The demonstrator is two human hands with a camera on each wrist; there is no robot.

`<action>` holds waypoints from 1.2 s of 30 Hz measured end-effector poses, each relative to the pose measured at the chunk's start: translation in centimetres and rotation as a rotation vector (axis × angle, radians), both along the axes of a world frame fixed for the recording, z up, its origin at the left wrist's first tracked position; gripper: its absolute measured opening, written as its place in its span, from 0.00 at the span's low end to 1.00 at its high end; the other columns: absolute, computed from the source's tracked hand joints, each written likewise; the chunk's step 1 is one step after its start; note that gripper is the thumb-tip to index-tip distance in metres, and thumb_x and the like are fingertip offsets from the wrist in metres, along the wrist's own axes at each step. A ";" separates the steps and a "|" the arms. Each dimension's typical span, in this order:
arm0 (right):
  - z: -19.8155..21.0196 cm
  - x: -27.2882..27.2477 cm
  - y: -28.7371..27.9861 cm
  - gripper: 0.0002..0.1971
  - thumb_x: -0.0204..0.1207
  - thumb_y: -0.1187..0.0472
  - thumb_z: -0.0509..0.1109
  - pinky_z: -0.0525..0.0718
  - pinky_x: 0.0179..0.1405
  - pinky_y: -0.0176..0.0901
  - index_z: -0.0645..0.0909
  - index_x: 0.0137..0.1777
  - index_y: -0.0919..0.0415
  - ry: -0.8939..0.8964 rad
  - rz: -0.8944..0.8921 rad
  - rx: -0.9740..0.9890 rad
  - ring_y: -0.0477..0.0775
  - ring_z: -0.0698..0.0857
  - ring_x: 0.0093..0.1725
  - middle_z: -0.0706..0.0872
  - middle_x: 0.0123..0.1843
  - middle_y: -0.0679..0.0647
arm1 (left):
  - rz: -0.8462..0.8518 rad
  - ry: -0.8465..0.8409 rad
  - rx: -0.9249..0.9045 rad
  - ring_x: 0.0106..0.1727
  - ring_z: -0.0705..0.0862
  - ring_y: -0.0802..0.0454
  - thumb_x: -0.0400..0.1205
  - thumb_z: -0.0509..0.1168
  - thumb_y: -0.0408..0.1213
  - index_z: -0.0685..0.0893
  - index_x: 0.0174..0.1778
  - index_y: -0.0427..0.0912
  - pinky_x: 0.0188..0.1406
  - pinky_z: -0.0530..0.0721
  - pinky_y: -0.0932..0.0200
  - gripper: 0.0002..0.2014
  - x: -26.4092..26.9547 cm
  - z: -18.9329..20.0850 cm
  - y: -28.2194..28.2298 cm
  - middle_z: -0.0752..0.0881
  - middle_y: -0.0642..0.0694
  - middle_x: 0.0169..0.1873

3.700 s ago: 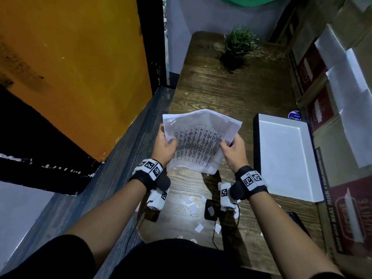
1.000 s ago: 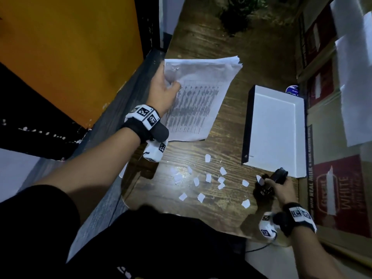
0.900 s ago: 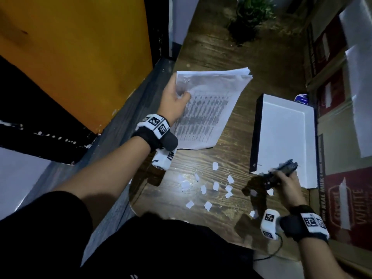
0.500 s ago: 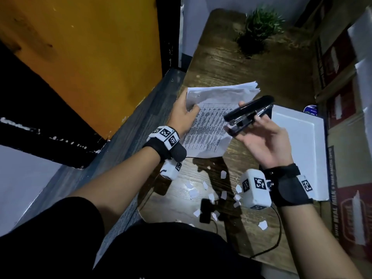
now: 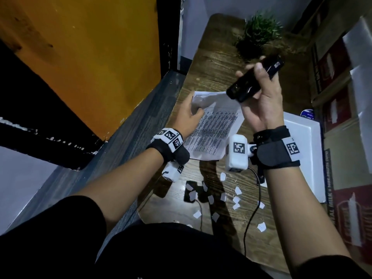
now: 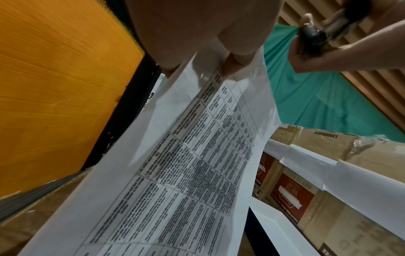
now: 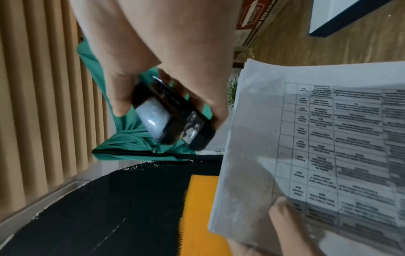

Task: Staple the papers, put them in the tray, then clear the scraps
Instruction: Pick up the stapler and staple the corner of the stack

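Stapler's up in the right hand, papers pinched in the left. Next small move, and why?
Probably lower the stapler onto the top corner of the papers. The right hand holds it just above that edge, not yet on it, while the left hand pinches the sheets together.

The stapler (image 5: 254,80) has a glossy black plastic body; its underside (image 7: 153,119) shows a bright, reflective metal plate. The papers (image 5: 215,125) are thin matt white sheets with grey-black print, slightly creased near the top corner. The scraps (image 5: 237,200) are small matt white paper pieces. The tray (image 5: 306,150) has a smooth white surface and a dark side wall (image 6: 252,223). The table (image 5: 213,65) is dark brown wood with a visible, rough-looking grain. The boxes (image 6: 328,216) are matt brown cardboard. The cloth (image 6: 324,97) is green fabric with soft folds.
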State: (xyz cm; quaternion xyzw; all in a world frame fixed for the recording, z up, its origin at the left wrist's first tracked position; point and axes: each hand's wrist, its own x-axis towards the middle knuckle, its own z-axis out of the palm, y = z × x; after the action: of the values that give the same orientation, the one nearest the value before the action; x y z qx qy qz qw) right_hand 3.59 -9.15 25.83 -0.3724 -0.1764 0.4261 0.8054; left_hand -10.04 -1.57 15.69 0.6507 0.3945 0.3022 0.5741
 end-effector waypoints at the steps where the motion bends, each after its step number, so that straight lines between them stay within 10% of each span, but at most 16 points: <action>1: 0.0 -0.1 0.4 0.15 0.76 0.72 0.67 0.82 0.59 0.52 0.72 0.60 0.63 -0.026 -0.017 0.022 0.60 0.78 0.53 0.79 0.47 0.60 | -0.006 -0.009 -0.002 0.69 0.81 0.40 0.74 0.61 0.40 0.65 0.76 0.39 0.69 0.80 0.44 0.32 0.0 0.2 0.0 0.79 0.35 0.69; 5: -0.1 -1.2 2.3 0.14 0.72 0.79 0.64 0.84 0.46 0.48 0.70 0.52 0.63 -0.138 -0.076 0.044 0.54 0.83 0.38 0.80 0.40 0.60 | -0.008 -0.035 0.017 0.65 0.83 0.44 0.75 0.62 0.38 0.66 0.75 0.38 0.65 0.83 0.39 0.30 0.4 0.3 0.0 0.82 0.38 0.66; 9: -0.7 -2.1 3.3 0.13 0.71 0.76 0.71 0.84 0.37 0.49 0.71 0.48 0.63 -0.242 -0.096 -0.014 0.55 0.83 0.38 0.81 0.42 0.60 | -0.015 -0.093 0.050 0.51 0.85 0.53 0.77 0.59 0.24 0.73 0.67 0.36 0.49 0.83 0.62 0.20 0.4 1.2 -0.2 0.86 0.46 0.51; 17: -1.4 -2.9 3.6 0.20 0.72 0.65 0.75 0.84 0.44 0.58 0.71 0.59 0.68 -0.357 -0.101 -0.124 0.58 0.84 0.42 0.81 0.43 0.60 | -0.004 -0.084 0.061 0.61 0.85 0.47 0.77 0.61 0.29 0.69 0.72 0.37 0.63 0.85 0.45 0.26 0.5 1.3 -0.1 0.85 0.40 0.62; 23: -1.6 -3.2 3.5 0.15 0.72 0.69 0.75 0.85 0.43 0.52 0.70 0.50 0.65 -0.400 -0.149 -0.131 0.55 0.84 0.36 0.84 0.35 0.51 | 0.022 -0.049 0.148 0.39 0.82 0.70 0.76 0.61 0.24 0.71 0.56 0.42 0.39 0.78 0.74 0.15 0.7 1.5 -0.2 0.82 0.57 0.42; 33: -0.9 -4.2 4.4 0.10 0.77 0.68 0.71 0.82 0.27 0.45 0.71 0.41 0.61 -0.306 -0.330 -0.153 0.53 0.80 0.25 0.77 0.32 0.58 | -0.081 0.033 0.315 0.43 0.81 0.41 0.77 0.59 0.25 0.66 0.50 0.43 0.39 0.78 0.48 0.12 0.9 2.1 -0.4 0.77 0.46 0.41; 36: -0.9 -4.2 4.7 0.10 0.79 0.68 0.68 0.79 0.20 0.41 0.72 0.38 0.63 -0.246 -0.402 -0.184 0.52 0.76 0.21 0.74 0.27 0.58 | -0.099 0.041 0.327 0.38 0.75 0.61 0.77 0.58 0.24 0.63 0.49 0.42 0.33 0.71 0.71 0.12 0.8 1.5 -0.2 0.71 0.55 0.39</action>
State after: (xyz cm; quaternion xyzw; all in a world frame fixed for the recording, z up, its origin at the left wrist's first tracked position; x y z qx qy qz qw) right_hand -0.59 -4.44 24.91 -0.5209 -0.1557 0.2231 0.8091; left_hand -9.20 -1.76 17.22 0.7601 0.3191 0.3205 0.4667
